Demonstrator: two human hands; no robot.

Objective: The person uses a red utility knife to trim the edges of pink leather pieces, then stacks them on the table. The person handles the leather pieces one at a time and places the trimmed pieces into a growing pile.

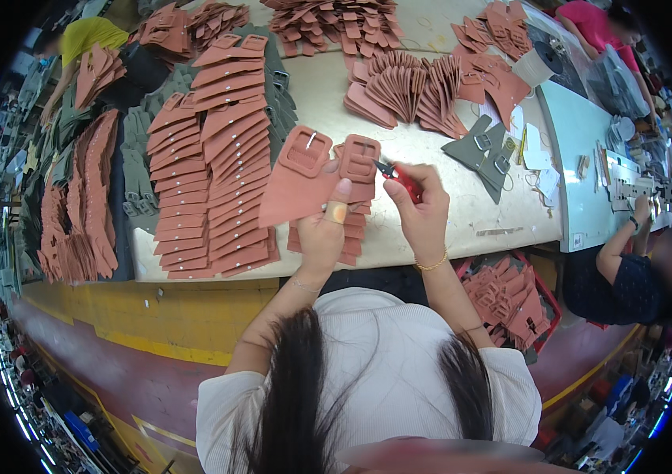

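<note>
In my left hand (322, 237) is a salmon-pink cut piece (289, 197), leather-like, with two covered rectangular buckles at its top. My thumb lies on its front, with a yellowish wrap around it. Red-handled thread snips (409, 186) are gripped in my right hand (427, 221). Their dark pointed tips are at the edge of the right-hand buckle (360, 150); whether they touch it I cannot tell. Just below the held piece, similar pink pieces (350, 246) lie stacked at the table's near edge.
Overlapping rows of pink pieces (233, 174) fill the table's left, beside green ones (137, 162). Fanned pink stacks (407, 87) lie beyond my hands, green buckle pieces (482, 154) to the right. A red crate (545, 296) of pieces stands below. Co-workers sit or stand around the tables.
</note>
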